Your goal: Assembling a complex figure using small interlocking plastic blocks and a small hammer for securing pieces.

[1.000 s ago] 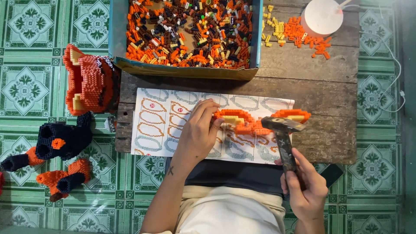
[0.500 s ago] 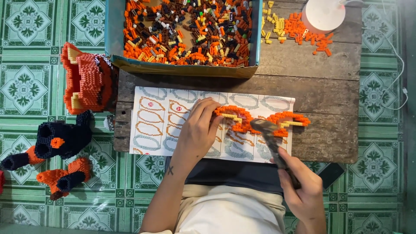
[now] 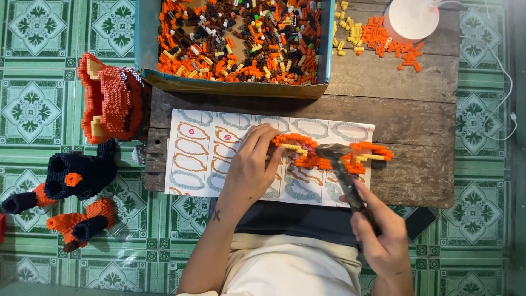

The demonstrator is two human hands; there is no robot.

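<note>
On the printed sheet [image 3: 219,148]: orange brick strip [image 3: 329,153], pinned flat by left hand [image 3: 252,167], fingers spread. Right hand [image 3: 383,235] fisted around hammer [image 3: 342,170], handle mostly hidden, blurred head over the strip's middle.

flat orange brick strip [image 3: 329,152] on paper, hammer [image 3: 342,170] head atop it

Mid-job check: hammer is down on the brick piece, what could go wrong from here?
The left hand pins the orange brick layer close beside the hammer, so a skewed tap may catch fingers. The thin layer could crack apart. It lies on the instruction sheet, which might slide on the wooden board.
</note>
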